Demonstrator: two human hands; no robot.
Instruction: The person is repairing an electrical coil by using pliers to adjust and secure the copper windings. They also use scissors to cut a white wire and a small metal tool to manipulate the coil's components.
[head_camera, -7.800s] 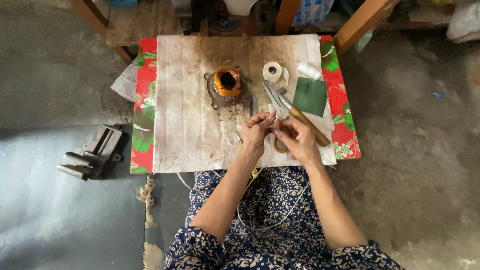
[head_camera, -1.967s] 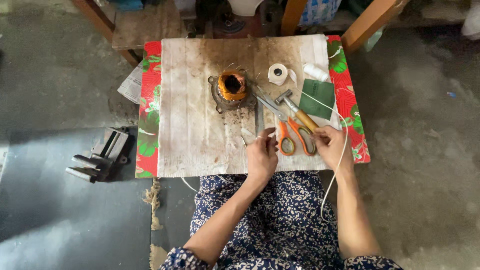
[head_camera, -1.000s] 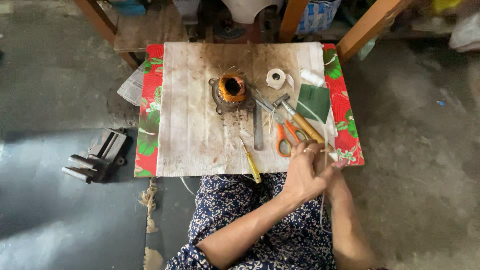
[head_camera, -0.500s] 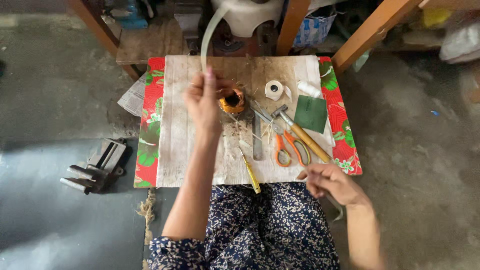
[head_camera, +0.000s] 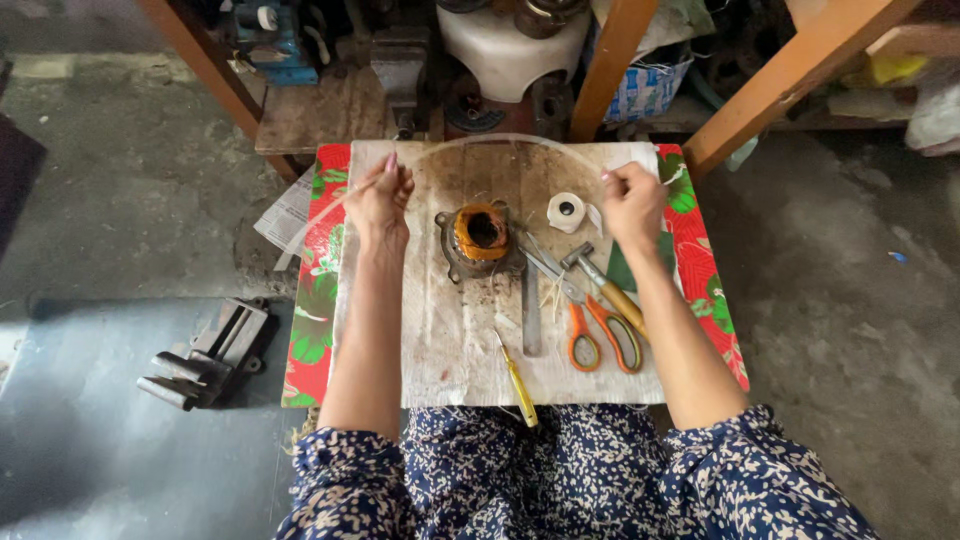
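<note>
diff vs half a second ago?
Right hand went from the near table edge up to the far side; both hands now hold a pale strip arched between them, left hand further left. Stator with copper winding, scissors and tape roll unmoved.

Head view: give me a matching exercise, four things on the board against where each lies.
Things:
1 scissors
2 tape roll
3 motor stator
4 yellow screwdriver

Places:
A at the near edge of the board
B middle of the board, ringed with copper winding
C beside the hammer handle, orange grips
D just left of the right hand

Pairs: 1-C, 2-D, 3-B, 4-A
</note>
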